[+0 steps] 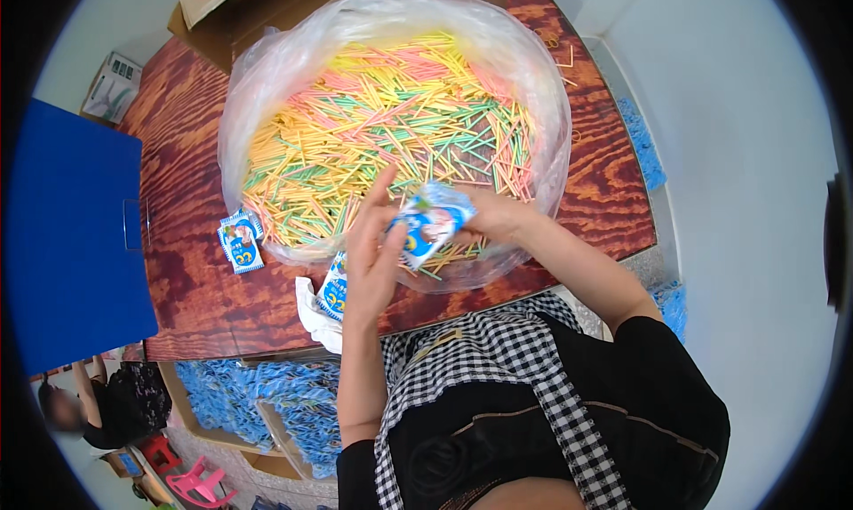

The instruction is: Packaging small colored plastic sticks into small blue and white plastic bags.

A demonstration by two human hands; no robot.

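Note:
A small blue and white printed packet is held up over the near side of a plastic-lined heap of thin coloured sticks. My left hand grips the packet's left edge, thumb in front, index finger stretched away. From the right, my right hand holds the packet's other side; its fingertips are partly hidden behind it. The sticks are yellow, pink, green and orange. Clear plastic sheeting is bunched around them. More such packets lie left of the heap, and another packet is partly behind my left hand.
A white crumpled cloth or tissue lies at the near edge of the wood-patterned table. Left stands a blue panel; behind is a cardboard box. Boxes of blue packets sit below. Another person is at lower left, near a pink stool.

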